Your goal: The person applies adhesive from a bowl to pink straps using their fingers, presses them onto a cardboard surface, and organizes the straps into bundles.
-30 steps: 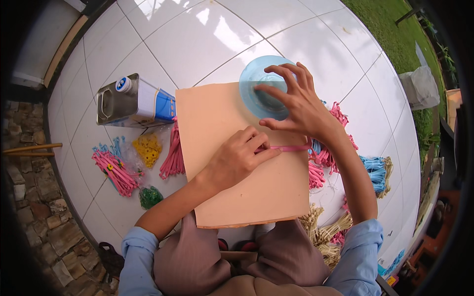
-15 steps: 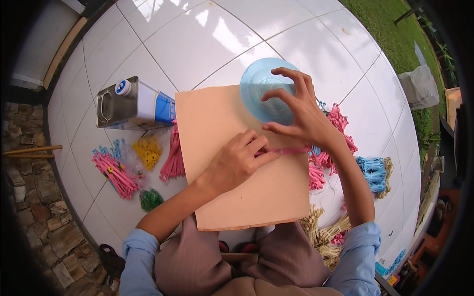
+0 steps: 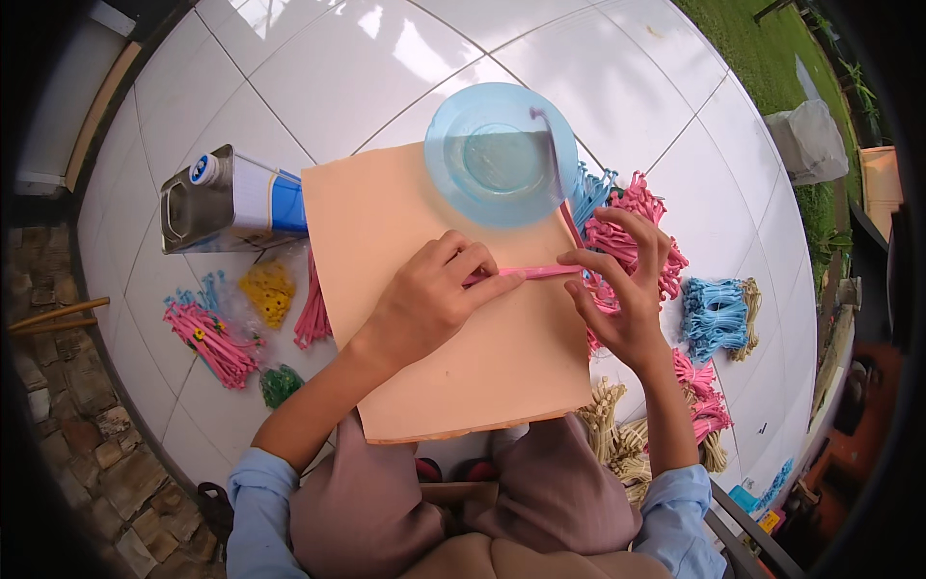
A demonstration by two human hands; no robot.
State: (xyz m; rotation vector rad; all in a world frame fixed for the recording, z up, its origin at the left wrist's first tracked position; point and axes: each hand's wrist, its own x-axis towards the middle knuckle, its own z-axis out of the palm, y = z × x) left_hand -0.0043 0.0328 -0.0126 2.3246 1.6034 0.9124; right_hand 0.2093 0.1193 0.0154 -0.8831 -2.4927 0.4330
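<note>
A narrow pink strip (image 3: 540, 273) lies crosswise over a tan board (image 3: 463, 367) on my lap. Its left end is gripped by my left hand (image 3: 429, 294), fingers curled and thumb pressed along it. Around the strip's right end, my right hand (image 3: 627, 289) has thumb and forefinger apart, the forefinger close to or touching it; the other fingers are spread. A translucent blue plate (image 3: 453, 183) rests on the board's far edge with clear-looking material in its middle. At the plate's right side shows a thin dark reddish strip (image 3: 558, 169) with a curled tip.
Left stands a metal can (image 3: 198, 207), near yellow pieces (image 3: 267, 292) in plastic, pink bundles (image 3: 217, 347) and a green bag (image 3: 281, 385). Rightward lie pink bundles (image 3: 641, 227), blue bundles (image 3: 716, 314) and cream bundles (image 3: 608, 425) on white tiles (image 3: 386, 87).
My right hand has come down from over the plate to the pink strip's right end. The plate and its reddish strip are now uncovered. The whole view has shifted slightly.
</note>
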